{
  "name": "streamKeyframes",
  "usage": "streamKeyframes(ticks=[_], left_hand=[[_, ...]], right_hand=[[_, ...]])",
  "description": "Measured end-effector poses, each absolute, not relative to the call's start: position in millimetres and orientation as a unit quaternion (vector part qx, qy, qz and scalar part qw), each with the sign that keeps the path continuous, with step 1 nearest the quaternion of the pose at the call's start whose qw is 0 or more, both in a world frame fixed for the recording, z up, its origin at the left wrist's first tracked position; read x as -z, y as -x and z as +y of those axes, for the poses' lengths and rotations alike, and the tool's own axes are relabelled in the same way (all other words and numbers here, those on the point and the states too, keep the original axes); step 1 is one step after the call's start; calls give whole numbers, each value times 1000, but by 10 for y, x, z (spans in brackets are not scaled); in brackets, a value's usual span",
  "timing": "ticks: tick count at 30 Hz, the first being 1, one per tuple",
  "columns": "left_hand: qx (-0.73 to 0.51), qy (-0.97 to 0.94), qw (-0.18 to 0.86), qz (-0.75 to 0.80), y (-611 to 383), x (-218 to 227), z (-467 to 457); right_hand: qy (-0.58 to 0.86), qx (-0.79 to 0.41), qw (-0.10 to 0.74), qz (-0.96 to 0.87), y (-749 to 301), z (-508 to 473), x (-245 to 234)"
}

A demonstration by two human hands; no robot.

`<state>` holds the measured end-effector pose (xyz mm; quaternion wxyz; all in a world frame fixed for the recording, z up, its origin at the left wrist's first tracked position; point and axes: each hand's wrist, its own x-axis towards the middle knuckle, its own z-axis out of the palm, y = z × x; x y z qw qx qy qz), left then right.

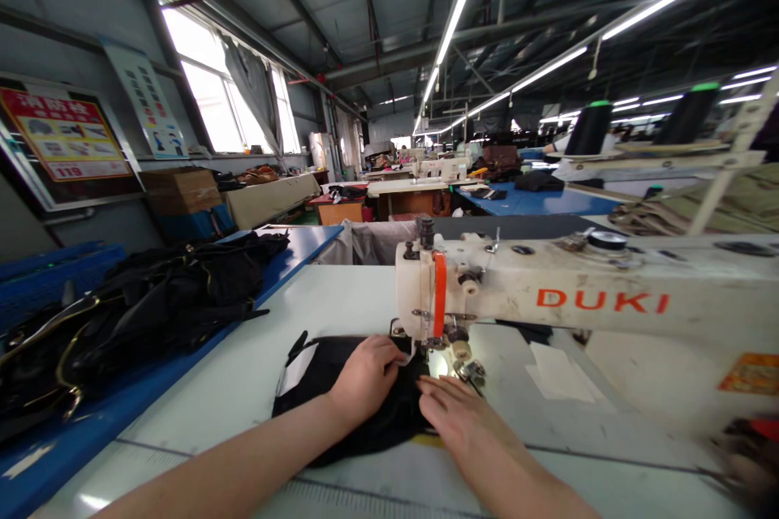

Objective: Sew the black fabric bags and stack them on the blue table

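Observation:
A black piece of fabric (316, 377) with a white lining lies on the white sewing table (256, 365), pushed under the needle of a white DUKI sewing machine (578, 292). My left hand (368, 377) rests on the fabric with its fingers curled over the edge beside the presser foot (435, 345). My right hand (466, 422) lies flat on the fabric just in front of the needle, fingers stretched and pointing left.
A heap of black bags or garments with gold trim (139, 308) fills the blue table at left. White paper pieces (557, 373) lie under the machine arm. Thread cones (587, 130) stand behind. More sewing stations (438, 170) recede into the hall.

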<state>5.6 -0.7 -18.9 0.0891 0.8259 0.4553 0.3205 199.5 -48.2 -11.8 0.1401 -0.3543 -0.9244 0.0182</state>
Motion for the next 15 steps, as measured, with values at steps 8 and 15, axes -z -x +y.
streamKeyframes(ticks=[8,15], left_hand=[[-277,-902,30,329,75,151,69],[-171,-965,-1,197,63,32,21]], right_hand=[[354,1,145,-924,-1994,-479,222],[343,8,176,-923,-2017,-488,329]])
